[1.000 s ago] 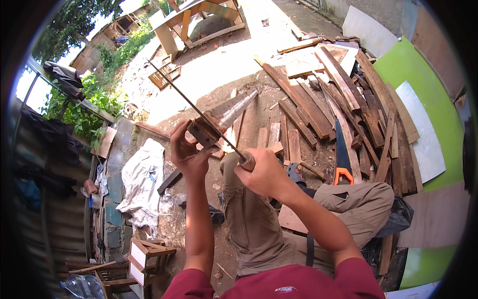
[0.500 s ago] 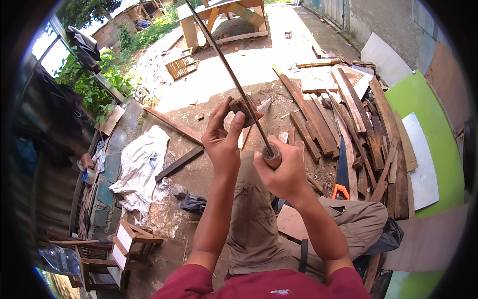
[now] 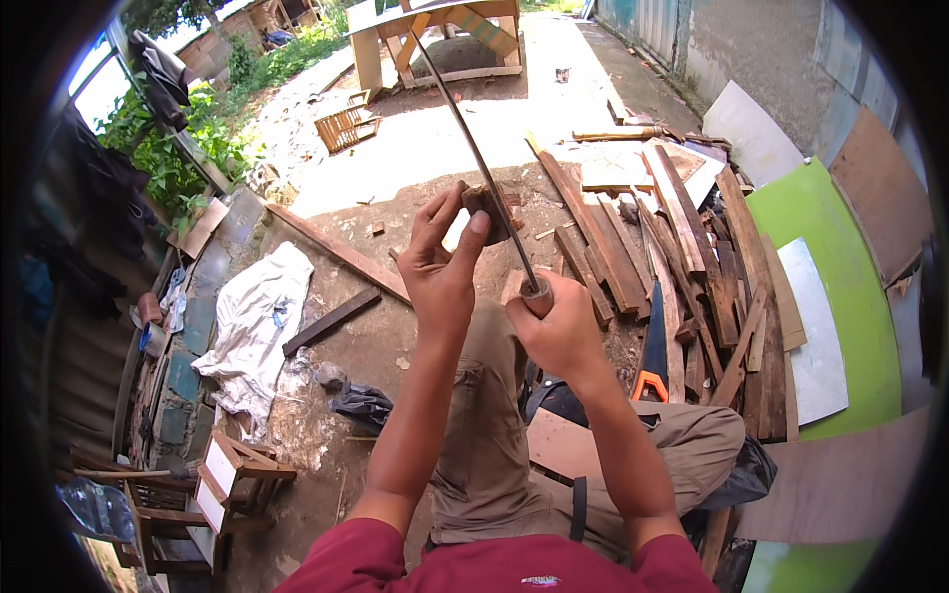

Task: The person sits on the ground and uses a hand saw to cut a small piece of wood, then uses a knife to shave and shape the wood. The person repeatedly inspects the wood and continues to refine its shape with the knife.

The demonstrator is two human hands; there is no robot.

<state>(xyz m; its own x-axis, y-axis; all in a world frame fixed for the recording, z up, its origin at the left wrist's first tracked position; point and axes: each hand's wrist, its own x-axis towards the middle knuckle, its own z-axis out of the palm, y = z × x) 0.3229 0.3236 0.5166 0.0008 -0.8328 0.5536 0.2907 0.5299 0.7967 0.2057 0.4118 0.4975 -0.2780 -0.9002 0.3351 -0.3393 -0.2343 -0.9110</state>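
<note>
My right hand (image 3: 565, 334) is closed around a round wooden handle (image 3: 536, 299). From it a long, narrow, dark metal blade or rod (image 3: 458, 117) slants up and away to the left; which of the two I cannot tell. My left hand (image 3: 442, 272) pinches a small brown block (image 3: 483, 202) between thumb and fingers, close against the metal, partway along its length. The block's material is unclear, and the fingers hide part of it. Both hands are raised above my bent knee.
A heap of wooden boards (image 3: 603, 237) lies at right, with an orange-handled saw (image 3: 652, 351) beside it and a green panel (image 3: 830, 287) farther right. On the left are a white cloth (image 3: 259, 321) and a small wooden stool-like piece (image 3: 222, 484). A wooden table (image 3: 435, 74) stands ahead.
The view has shifted slightly, so the surroundings sit farther left. The left hand and block have shifted a little relative to the metal tool; both hands keep their holds.
</note>
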